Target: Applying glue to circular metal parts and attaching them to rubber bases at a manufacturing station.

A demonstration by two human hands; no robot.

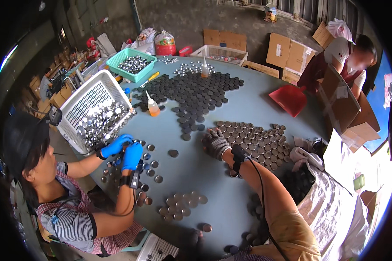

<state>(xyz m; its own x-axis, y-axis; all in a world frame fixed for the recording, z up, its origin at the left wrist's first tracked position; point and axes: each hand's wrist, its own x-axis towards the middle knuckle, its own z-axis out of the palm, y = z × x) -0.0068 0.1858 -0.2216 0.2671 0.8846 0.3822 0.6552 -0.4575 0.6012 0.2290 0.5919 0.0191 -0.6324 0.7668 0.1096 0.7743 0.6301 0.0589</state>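
Caps (257, 143), round and brownish grey, lie in a close-packed block on the right half of the blue-grey worktop (204, 174) in the head view, and the right hand (216, 144), in a grey glove, is at the block's left edge. Its fingers reach over the outermost caps; whether its grip is clamped on one or merely rests there, I cannot tell. A black device (239, 156) with a cable is strapped at that wrist. A dark shape at the lower edge looks like the left hand (193, 239), close to a single cap (207, 227); it is too dim to tell whether its grip is apart or together. Just beyond that cap sits a loose cluster of similar caps (178, 205). Farther up the worktop spreads a broad patch of dark discs (189, 93), with a bottle of amber liquid (153, 108) at its left side and a red dustpan (288, 101) well to its right. At the left, a co-worker's blue-gloved hands (132, 154) are over shiny caps beside a tilted white basket (74, 102), while a green basket (146, 75) stands farther back. Another person at the right leans over a cardboard box (339, 98).
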